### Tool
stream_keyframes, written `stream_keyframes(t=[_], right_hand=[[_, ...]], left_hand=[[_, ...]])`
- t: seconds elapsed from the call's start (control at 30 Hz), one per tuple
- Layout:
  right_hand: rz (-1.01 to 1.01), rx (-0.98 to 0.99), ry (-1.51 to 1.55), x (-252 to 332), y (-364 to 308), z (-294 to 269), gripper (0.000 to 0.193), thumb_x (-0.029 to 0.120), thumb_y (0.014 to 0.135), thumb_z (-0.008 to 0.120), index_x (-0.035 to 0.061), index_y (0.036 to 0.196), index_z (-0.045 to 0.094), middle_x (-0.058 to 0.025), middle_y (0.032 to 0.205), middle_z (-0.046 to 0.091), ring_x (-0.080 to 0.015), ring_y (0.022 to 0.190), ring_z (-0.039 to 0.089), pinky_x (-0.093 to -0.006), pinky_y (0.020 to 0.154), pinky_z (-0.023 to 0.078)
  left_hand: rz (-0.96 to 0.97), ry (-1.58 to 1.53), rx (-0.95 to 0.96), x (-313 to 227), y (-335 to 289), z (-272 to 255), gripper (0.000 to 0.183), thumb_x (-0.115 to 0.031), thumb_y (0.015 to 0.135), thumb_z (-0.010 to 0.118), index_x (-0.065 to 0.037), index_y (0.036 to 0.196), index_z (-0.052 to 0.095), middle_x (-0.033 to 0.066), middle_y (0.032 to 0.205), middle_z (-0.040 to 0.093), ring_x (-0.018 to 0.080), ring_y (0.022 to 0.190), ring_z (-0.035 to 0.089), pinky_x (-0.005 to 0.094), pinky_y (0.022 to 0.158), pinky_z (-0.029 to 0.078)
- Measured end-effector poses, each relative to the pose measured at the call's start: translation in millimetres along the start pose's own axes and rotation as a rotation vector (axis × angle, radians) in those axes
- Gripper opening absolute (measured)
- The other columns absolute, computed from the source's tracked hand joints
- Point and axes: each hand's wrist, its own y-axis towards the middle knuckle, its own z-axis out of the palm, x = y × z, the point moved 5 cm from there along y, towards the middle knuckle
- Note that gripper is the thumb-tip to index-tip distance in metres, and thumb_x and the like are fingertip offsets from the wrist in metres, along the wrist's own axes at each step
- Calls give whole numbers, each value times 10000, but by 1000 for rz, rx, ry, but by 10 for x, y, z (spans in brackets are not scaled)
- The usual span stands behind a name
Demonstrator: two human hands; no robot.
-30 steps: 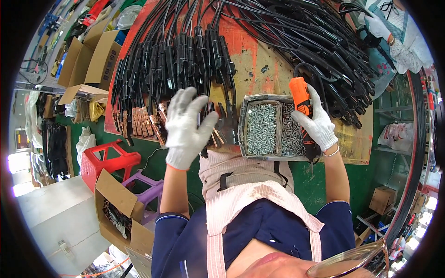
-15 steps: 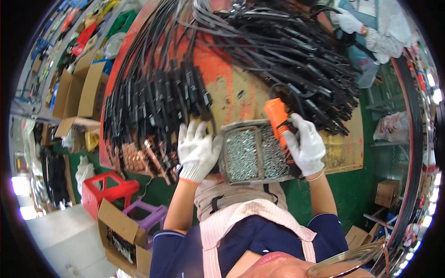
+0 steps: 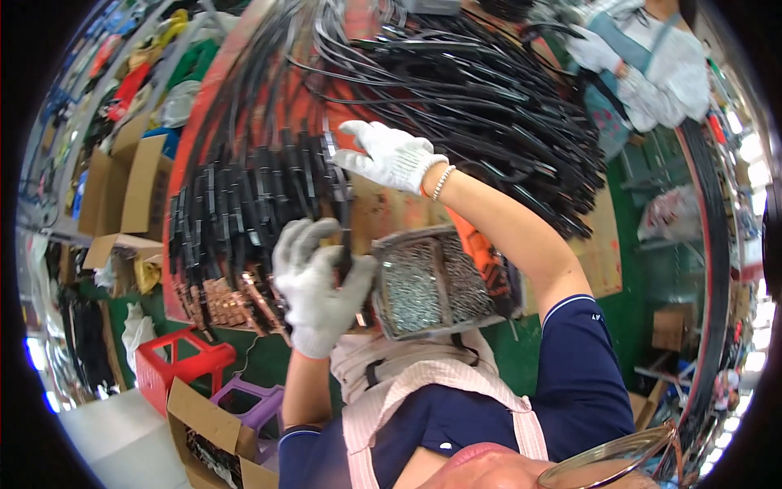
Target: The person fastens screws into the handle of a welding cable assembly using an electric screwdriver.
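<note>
My left hand, in a white glove, is open beside the copper-coloured ends of the black cables. Its thumb and fingers are apart, and a dark cable end shows in the gap between them. Reaching across the table, my gloved right hand is also open, its thumb and forefinger spread at a black cable piece; no firm hold shows. An orange power screwdriver lies at the right side of a divided box, partly hidden by my right forearm. Small silvery fasteners fill the box.
A larger pile of black cables covers the table's far right. Another person's gloved hand is beyond it. Red and purple stools and an open carton stand at the lower left.
My right hand has let go of the orange screwdriver and swung left and far, over to the cables. My left hand has shifted slightly left and nearer.
</note>
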Motion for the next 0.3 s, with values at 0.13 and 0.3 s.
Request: stream_keyframes(t=[0.13,0.3], right_hand=[[392,268,321,22,445,489,944,676,765,579,45,1422,334,-248,1341,514,-366,1231,521,-436,1020,401],[418,334,963,-26,561,717,955,402,777,732,-53,1440,217,-253,1363,492,-342,1173,577,-477,1030,411]], left_hand=[[93,56,17,-199,0,32,225,-165,614,802,-75,769,665,50,1042,630,344,1097,525,495,957,420],[36,25,-16,-57,-15,-5,206,-187,649,786,-102,783,655,57,1055,588,324,1108,508,515,1019,396]])
